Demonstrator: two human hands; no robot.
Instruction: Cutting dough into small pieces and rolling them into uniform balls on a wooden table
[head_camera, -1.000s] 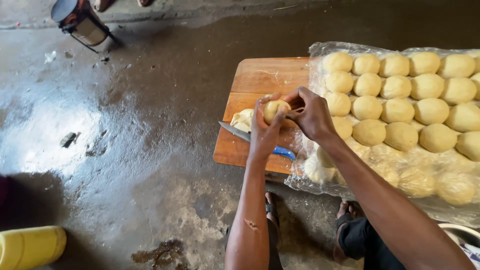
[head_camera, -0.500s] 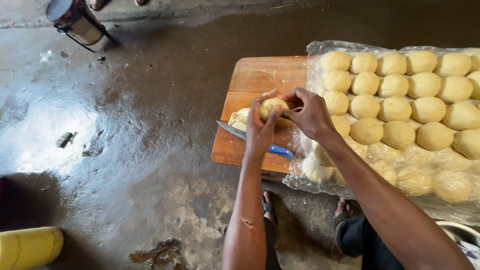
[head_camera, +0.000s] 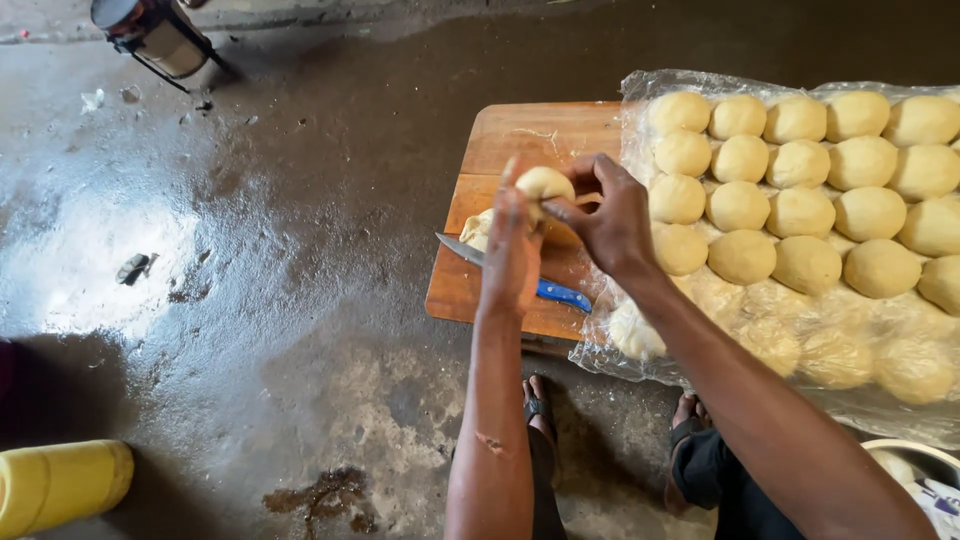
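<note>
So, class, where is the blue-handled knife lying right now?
The blue-handled knife lies on the wooden cutting board, near its front edge, under the left hand and left of the plastic-covered dough balls.

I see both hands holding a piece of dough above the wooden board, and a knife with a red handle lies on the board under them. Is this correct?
Not quite: the knife has a blue handle, not red, as the head view shows. The rest holds: the left hand and right hand hold the piece of dough above the wooden board, and the knife lies on the board under them.
</note>
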